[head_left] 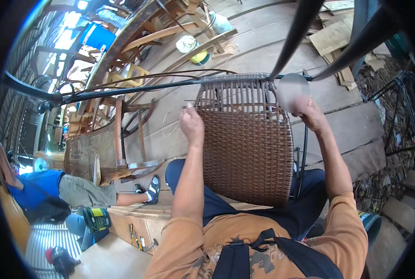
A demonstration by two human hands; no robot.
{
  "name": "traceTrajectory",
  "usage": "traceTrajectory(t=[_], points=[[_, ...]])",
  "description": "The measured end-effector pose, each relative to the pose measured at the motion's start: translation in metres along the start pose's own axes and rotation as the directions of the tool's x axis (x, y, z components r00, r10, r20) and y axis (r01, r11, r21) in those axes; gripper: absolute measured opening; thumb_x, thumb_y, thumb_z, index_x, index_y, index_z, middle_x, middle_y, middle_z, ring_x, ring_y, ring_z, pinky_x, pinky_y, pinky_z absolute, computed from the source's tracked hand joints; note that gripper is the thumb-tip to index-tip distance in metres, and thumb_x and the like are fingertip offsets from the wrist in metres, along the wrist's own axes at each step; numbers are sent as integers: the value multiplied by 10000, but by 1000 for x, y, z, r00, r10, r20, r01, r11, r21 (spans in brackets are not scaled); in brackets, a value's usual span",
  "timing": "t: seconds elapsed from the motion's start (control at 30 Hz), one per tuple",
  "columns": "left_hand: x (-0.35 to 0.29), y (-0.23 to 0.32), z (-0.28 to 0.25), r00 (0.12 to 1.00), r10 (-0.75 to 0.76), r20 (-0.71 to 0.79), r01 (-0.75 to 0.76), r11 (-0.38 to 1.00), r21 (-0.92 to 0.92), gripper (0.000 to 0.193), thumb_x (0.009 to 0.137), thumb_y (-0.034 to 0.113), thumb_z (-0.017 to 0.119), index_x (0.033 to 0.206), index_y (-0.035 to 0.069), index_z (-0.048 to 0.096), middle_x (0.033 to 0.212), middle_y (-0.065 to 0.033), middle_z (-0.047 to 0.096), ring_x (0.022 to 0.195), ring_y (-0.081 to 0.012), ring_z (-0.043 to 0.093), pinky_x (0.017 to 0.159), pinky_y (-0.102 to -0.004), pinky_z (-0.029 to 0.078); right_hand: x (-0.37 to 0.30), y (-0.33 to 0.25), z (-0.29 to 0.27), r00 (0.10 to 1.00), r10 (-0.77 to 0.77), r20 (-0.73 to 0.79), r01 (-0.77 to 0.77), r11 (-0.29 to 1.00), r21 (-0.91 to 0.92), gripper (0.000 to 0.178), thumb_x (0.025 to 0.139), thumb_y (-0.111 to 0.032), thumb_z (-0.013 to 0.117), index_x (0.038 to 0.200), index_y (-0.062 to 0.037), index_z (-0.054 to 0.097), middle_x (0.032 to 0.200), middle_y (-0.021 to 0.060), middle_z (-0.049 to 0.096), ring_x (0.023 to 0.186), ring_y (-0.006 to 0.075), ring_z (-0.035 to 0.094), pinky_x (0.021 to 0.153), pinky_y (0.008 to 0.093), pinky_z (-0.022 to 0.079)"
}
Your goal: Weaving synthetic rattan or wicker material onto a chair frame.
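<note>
Two hands (left (192,124) pinching strand (184,107), right (310,114) unclear), woven panel (244,156), plank floor (261,44), loose boards (333,37)

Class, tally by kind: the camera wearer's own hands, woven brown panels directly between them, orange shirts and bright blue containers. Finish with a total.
Hands: 2 (left hand, right hand)
Woven brown panel: 1
Orange shirt: 1
Bright blue container: 1
Total: 5

An orange short-sleeved shirt (226,224) carries a dark print (265,265). Black buckled straps (236,264) cross it. The trousers (313,186), partly shadowed, seem navy
</note>
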State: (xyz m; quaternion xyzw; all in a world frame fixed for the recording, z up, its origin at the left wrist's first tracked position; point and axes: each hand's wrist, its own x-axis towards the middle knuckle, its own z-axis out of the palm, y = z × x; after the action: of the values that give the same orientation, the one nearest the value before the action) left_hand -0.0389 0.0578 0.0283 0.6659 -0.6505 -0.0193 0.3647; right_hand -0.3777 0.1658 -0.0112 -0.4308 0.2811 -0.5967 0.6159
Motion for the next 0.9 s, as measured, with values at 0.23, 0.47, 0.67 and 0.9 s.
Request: traceTrajectory(t=[0.23,0.47,0.67,0.9], points=[[-14,18,-7,989,-84,-119,100,986,132,574,933,399,239,830,-68,557,810,-300,567,804,-482,515,705,-523,384,7,-63,53,996,27,79,83,-171,-982,251,859,-260,504,845,-23,586,672,163,576,593,241,561,559,343,441],[-27,16,-1,983,-182,-31,184,977,111,564,936,390,207,996,-36,572,974,-251,581,901,-437,525,788,-488,405,-32,-69,-8,973,228,-36,-179,644,-744,246,849,-275,547,831,-37,604,680,31,562,590,125,492,530,275,401],[-29,1,-13,995,-100,-6,97,973,-209,441,931,325,314,1016,-55,521,1012,-276,530,943,-422,485,816,-465,378,3,-77,59,999,7,-47,-48,2,-999,284,857,-320,512,867,-49,596,702,164,598,697,342,590,648,404,464],[-115,116,-80,948,141,285,109,699,-707,345,962,223,300,1167,24,494,1064,-100,554,963,-170,542,864,-300,417,-15,-108,38,990,141,-19,-42,161,-986,269,824,-280,553,887,-20,579,817,170,611,804,323,584,715,396,450]])
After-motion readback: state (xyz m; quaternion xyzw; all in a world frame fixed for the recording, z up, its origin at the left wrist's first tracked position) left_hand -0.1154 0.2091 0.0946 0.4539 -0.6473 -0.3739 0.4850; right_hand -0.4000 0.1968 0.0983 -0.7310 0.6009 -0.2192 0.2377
